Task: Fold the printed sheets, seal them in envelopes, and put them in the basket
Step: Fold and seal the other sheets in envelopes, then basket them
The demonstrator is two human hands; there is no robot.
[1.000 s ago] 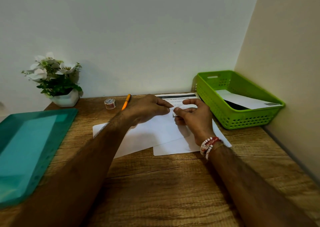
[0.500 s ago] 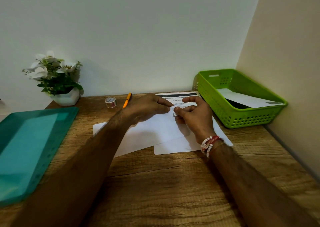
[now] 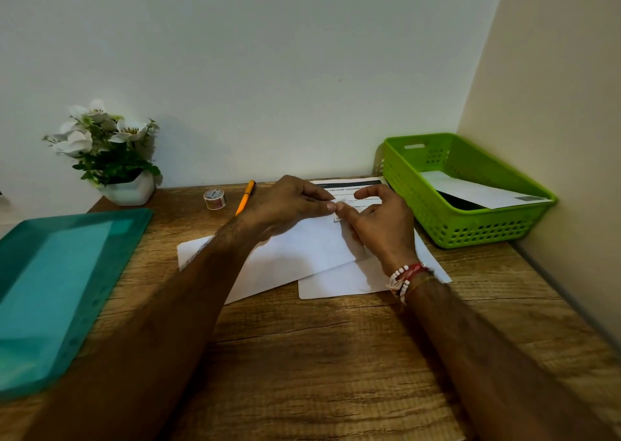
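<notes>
Fingertips of a person's left hand (image 3: 289, 205) and right hand (image 3: 379, 228) meet over a wooden desk (image 3: 336, 356), both pinching a small white strip (image 3: 340, 201) at the far edge of a white envelope (image 3: 302, 249). The left hand's thumb and forefinger are curled onto the strip. The right hand's thumb nips it from the other side, with the forefinger arched above. What the strip is cannot be made out. The white envelope lies flat and askew on the desk, overlapping a printed sheet (image 3: 339, 282) whose dark header band shows beyond the hands. A beaded bracelet (image 3: 403, 277) circles the right wrist.

At the right, in the corner where the two walls meet, a green basket (image 3: 470, 230) stands near the printed sheet, a second envelope (image 3: 477, 190) lying aslant inside it. Beyond the left hand lie an orange pen (image 3: 246, 196) and, just beside it, a small roll of tape (image 3: 214, 198). A white pot of white flowers (image 3: 129, 190) sits at the back left, and a teal tray (image 3: 50, 289) occupies the desk's left edge.
</notes>
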